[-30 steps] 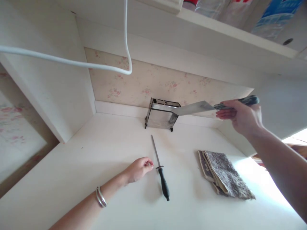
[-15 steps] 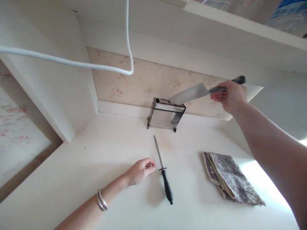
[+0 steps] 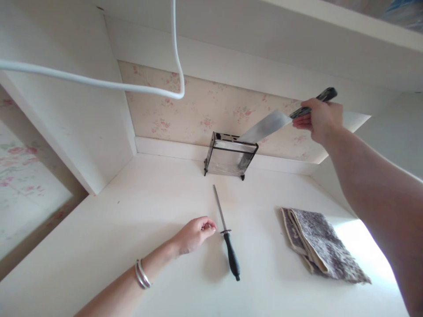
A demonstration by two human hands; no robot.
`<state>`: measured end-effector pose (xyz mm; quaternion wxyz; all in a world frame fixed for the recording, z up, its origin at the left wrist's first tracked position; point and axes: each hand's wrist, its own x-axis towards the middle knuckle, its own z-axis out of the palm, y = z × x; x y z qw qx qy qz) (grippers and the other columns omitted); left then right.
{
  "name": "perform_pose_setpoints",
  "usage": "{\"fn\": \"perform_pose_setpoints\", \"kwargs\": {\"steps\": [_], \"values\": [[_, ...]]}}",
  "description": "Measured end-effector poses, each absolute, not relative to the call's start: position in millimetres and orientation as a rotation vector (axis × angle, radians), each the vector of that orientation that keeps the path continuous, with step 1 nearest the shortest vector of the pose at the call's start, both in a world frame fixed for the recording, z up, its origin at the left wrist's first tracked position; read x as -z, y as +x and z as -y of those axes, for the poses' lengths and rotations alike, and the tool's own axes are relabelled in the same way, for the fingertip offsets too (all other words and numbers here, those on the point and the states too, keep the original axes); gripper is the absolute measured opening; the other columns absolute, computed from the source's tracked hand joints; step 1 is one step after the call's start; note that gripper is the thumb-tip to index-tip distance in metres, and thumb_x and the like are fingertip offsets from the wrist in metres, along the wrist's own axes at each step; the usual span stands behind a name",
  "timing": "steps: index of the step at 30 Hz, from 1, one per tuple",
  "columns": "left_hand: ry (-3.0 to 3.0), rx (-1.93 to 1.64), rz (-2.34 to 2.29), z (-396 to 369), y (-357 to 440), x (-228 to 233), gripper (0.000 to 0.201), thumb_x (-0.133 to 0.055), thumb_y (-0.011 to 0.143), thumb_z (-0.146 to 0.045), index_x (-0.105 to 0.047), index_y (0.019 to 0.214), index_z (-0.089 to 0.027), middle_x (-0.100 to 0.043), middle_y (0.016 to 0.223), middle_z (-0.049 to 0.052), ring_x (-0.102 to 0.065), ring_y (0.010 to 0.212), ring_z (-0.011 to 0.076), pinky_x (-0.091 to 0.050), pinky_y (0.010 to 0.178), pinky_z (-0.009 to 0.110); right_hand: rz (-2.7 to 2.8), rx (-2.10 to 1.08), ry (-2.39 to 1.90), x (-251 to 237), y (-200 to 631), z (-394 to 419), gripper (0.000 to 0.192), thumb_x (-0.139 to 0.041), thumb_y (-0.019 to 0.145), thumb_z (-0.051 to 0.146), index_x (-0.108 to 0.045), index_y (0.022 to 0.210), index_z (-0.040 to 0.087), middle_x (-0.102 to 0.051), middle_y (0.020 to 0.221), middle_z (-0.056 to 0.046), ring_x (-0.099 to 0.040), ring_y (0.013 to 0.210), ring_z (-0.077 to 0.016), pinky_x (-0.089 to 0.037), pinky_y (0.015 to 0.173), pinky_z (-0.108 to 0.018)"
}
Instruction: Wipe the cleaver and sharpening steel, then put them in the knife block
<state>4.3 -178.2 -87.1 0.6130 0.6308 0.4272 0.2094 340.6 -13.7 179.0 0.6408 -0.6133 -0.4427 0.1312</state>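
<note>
From the head camera, the person's right hand [image 3: 321,119] is up high with its grip closed on the dark handle of a big knife [image 3: 268,126]. The flat blade tilts down to the left, and its tip is at the top of a shiny metal holder [image 3: 230,155] that stands at the back of the table [image 3: 132,229] by the wall.

The left hand [image 3: 194,234] rests on the table with its fingers curled in; its grip holds nothing. It lies just beside a sharpening rod [image 3: 226,231] that has a black handle. A folded grey cloth [image 3: 322,244] lies well apart to the right. A white cord [image 3: 99,83] hangs above.

The knife could miss the slot and bump the holder, which looks light and might tip or slide. The grip is only on the handle's end, so the heavy blade could twist or slip and fall toward the left hand.
</note>
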Motion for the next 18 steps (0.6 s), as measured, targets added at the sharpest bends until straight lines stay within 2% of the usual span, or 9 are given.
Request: {"fn": "perform_pose_setpoints", "kwargs": {"steps": [3, 8, 18], "values": [[1.451, -0.489, -0.988, 178.4, 4.7, 86.0, 0.033, -0.053, 0.083, -0.049, -0.061, 0.093, -0.018, -0.054, 0.079, -0.001, -0.042, 0.066, 0.0113, -0.032, 0.062, 0.024, 1.056, -0.244, -1.441, -180.8, 331.5, 2.2, 0.023, -0.066, 0.069, 0.029, -0.060, 0.070, 0.008, -0.064, 0.061, -0.012, -0.063, 0.049, -0.0191, -0.053, 0.052, -0.037], [1.451, -0.499, -1.002, 178.6, 5.9, 84.3, 0.036, -0.053, 0.082, -0.050, -0.061, 0.093, -0.017, -0.053, 0.077, -0.001, -0.042, 0.067, 0.0118, -0.033, 0.063, 0.024, 1.133, -0.210, -1.500, -175.3, 317.6, -12.7, 0.031, -0.064, 0.074, 0.031, -0.060, 0.079, 0.001, -0.064, 0.063, -0.014, -0.062, 0.049, -0.0162, -0.050, 0.051, -0.033], [1.440, -0.499, -0.979, 177.8, 6.7, 86.3, 0.033, -0.052, 0.084, -0.048, -0.060, 0.094, -0.017, -0.049, 0.075, -0.002, -0.039, 0.062, 0.0101, -0.031, 0.059, 0.023, 1.186, -0.205, -1.695, -149.7, 309.8, -34.2, 0.031, -0.065, 0.073, 0.034, -0.064, 0.075, 0.003, -0.064, 0.057, -0.012, -0.062, 0.050, -0.0192, -0.050, 0.051, -0.033]]}}
